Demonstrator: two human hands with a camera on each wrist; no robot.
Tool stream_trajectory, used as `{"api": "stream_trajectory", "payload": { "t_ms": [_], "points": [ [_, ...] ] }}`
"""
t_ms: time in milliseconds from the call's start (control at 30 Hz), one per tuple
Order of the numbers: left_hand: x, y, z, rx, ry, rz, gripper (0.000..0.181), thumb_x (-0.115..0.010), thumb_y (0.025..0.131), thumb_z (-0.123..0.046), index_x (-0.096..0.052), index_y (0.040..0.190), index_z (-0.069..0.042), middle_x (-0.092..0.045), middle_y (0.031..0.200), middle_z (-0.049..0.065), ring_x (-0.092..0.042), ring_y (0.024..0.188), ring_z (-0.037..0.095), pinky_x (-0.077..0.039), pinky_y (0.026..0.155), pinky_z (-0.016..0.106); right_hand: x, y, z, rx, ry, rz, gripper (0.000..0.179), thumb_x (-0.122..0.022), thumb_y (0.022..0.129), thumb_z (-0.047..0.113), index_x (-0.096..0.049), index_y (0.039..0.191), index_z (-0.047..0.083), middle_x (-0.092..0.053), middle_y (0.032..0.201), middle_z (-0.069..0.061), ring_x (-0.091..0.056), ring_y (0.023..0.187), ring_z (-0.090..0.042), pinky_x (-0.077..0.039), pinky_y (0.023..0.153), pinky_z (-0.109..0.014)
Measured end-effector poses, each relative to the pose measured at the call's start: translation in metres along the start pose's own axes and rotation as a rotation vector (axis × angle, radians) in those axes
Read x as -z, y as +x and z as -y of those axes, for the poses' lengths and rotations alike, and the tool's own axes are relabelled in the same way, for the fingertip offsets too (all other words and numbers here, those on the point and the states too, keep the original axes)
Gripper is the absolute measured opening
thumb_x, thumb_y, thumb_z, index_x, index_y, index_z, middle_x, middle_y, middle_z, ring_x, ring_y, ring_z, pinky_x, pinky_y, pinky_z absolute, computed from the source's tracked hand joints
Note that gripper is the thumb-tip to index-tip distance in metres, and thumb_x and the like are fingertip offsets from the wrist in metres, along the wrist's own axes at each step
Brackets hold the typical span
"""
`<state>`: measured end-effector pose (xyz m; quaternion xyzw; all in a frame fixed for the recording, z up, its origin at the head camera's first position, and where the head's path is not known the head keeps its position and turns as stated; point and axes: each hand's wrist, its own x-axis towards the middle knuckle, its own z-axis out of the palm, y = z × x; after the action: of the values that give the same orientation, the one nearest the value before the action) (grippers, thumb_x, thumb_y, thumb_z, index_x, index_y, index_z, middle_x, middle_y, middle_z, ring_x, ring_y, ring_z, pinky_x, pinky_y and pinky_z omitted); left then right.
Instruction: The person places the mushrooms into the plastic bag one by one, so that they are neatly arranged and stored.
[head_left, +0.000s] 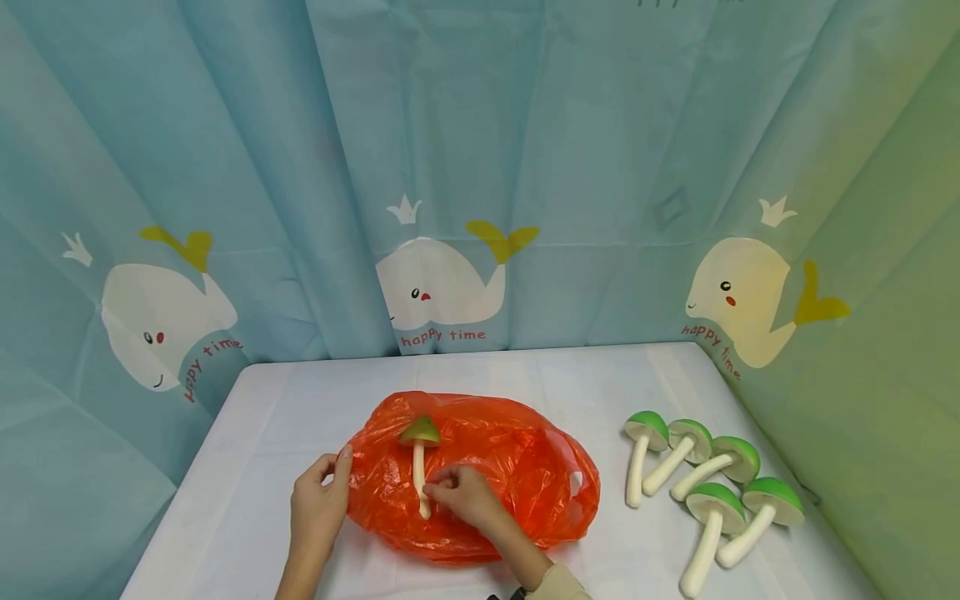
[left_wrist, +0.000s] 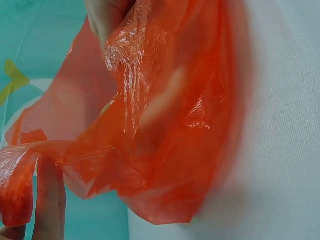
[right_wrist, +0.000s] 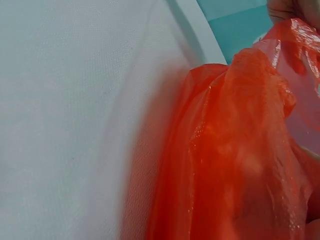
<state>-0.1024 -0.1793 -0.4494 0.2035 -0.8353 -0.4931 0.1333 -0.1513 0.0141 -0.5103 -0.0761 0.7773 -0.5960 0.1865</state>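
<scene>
Red plastic bag (head_left: 487, 417): nearest your wrist cameras; thin, light, slippery film, likely to cling and tear, so take it by the rim; loose folds and the handle loop (head_left: 589, 479) at its right end could snag you
Left hand (head_left: 318, 500): your thumb and fingers grip the bag's left edge
Right hand (head_left: 467, 497): over the bag's middle, your fingertips appear to pinch the stem
Green-capped mushroom (head_left: 418, 467): over the bag's left half, cap away from you, depth inside unclear; probably light, firm foam, best held mid-stem
Five loose mushrooms (head_left: 738, 460): right of the bag, well apart from it
</scene>
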Motion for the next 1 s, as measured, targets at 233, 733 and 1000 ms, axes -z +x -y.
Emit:
{"api": "stream_trajectory", "payload": {
  "t_ms": [233, 733, 1000],
  "points": [
    [0.001, 0.0, 0.002, 0.005, 0.01, 0.001, 0.044, -0.049, 0.097, -0.04, -0.064, 0.093, 0.002, -0.06, 0.078, 0.009, -0.047, 0.06, 0.014, -0.041, 0.048, 0.024, 0.008, -0.002, 0.001, 0.068, 0.157, -0.081, 0.03, -0.068, 0.087, 0.017, -0.063, 0.105, -0.007, -0.054, 0.07, -0.002, -0.047, 0.055, -0.012, -0.04, 0.048, -0.021],
    [0.004, 0.009, -0.002, -0.146, 0.088, -0.047, 0.032, -0.055, 0.096, -0.031, -0.064, 0.099, 0.0, -0.063, 0.084, 0.012, -0.053, 0.061, 0.018, -0.044, 0.048, 0.024, 0.074, -0.043, 0.034, 0.291, 0.003, -0.422, 0.024, -0.067, 0.089, 0.011, -0.061, 0.106, -0.004, -0.055, 0.08, -0.006, -0.045, 0.066, -0.013, -0.037, 0.052, -0.017],
    [-0.003, 0.011, -0.008, -0.288, 0.156, -0.003, 0.04, -0.07, 0.086, -0.02, -0.057, 0.122, -0.008, -0.059, 0.106, 0.013, -0.056, 0.094, 0.027, -0.052, 0.079, 0.046, 0.101, -0.039, 0.0, 0.259, -0.05, -0.472, 0.028, -0.069, 0.087, 0.026, -0.064, 0.107, 0.006, -0.057, 0.082, 0.0, -0.048, 0.066, -0.014, -0.041, 0.053, -0.021]
  ]
}}
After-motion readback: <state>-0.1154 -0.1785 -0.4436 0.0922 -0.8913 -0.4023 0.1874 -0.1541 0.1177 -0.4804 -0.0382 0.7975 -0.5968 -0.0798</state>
